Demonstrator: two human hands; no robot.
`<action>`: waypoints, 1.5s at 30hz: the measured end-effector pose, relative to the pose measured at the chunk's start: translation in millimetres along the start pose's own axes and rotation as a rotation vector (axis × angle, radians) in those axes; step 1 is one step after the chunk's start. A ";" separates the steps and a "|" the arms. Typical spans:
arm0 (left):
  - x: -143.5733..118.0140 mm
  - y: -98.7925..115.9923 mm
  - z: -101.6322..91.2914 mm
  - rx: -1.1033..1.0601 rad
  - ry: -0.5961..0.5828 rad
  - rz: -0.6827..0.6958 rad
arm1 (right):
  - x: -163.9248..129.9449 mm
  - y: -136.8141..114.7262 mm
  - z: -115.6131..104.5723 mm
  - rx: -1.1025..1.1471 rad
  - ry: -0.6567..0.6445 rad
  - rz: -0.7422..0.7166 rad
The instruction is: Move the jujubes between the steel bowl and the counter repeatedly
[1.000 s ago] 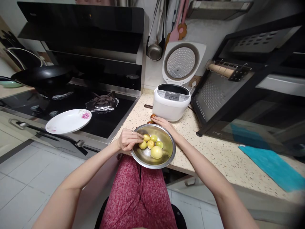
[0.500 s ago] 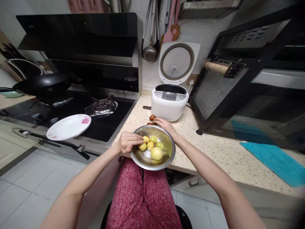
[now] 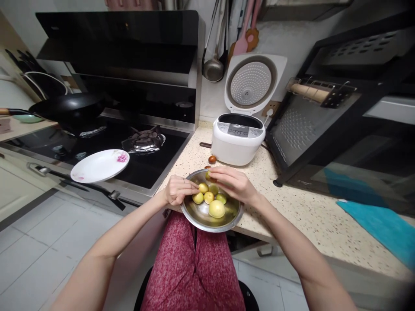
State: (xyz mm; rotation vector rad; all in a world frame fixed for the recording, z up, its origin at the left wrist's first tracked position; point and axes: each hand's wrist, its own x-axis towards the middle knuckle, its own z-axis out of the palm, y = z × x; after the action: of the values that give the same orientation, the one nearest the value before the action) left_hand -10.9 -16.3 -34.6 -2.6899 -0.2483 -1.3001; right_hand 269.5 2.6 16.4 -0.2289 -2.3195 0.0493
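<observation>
A metal bowl (image 3: 197, 220) sits at the counter's front edge. Inside lie several small yellow-green jujubes (image 3: 209, 198) and a larger pale green fruit (image 3: 216, 209). My left hand (image 3: 180, 190) is closed over the bowl's left rim, its fingertips against one of the jujubes. Over the far right of the bowl, my right hand (image 3: 236, 183) pinches a greenish-brown jujube (image 3: 208, 175) near the far rim. Behind the bowl, a red-brown jujube (image 3: 212, 160) rests on the counter; part of another shows beside my right fingertips.
A white rice cooker (image 3: 238, 142) stands lid-up behind the bowl, a dark handle beside it. To the left, a flowered plate (image 3: 100, 166) lies at the gas stove's front edge, with a black wok (image 3: 69, 108) behind. A dark rack and blue cloth (image 3: 376, 229) are on the right.
My right hand has come from behind the bowl to above it, bringing a jujube over the far rim. My left hand stays at the left rim. The view has shifted slightly.
</observation>
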 end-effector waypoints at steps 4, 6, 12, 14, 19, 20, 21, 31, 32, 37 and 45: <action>-0.6 0.8 1.9 0.023 0.054 0.029 | 5.4 -22.6 8.4 0.268 -0.157 -0.025; -1.0 1.4 2.9 0.025 0.070 0.038 | 5.1 -27.0 9.8 0.301 -0.226 -0.042; 0.0 3.7 3.0 0.050 0.095 0.018 | 2.2 -24.5 10.4 0.353 -0.325 -0.020; -0.1 3.4 2.9 0.052 0.090 0.019 | 1.5 -23.2 11.5 0.378 -0.350 0.003; -2.5 2.1 2.2 0.038 0.045 0.003 | 0.5 -21.3 12.5 0.420 -0.392 0.043; -2.8 1.9 1.9 0.034 0.035 0.001 | 0.4 -21.0 12.5 0.428 -0.399 0.052; -2.9 1.9 1.4 0.030 0.027 0.000 | 0.4 -20.8 12.4 0.437 -0.403 0.062; -2.6 1.4 0.5 0.015 0.010 0.019 | -0.9 -10.2 11.1 0.417 -0.180 0.140; -3.3 0.6 1.2 0.013 0.020 0.025 | -1.8 -5.1 9.3 0.375 -0.100 0.174; -5.2 -5.2 4.6 -0.003 0.074 0.060 | -11.4 33.1 3.2 0.086 0.161 0.370; -6.6 -10.1 4.1 -0.017 0.189 0.019 | -27.7 72.3 25.5 -0.013 -0.044 0.377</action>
State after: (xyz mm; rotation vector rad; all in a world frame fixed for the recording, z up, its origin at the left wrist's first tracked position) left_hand -13.9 -6.2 -41.8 -2.5526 -0.1901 -1.5449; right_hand 280.6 69.5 -28.8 -0.6748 -2.2910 0.2296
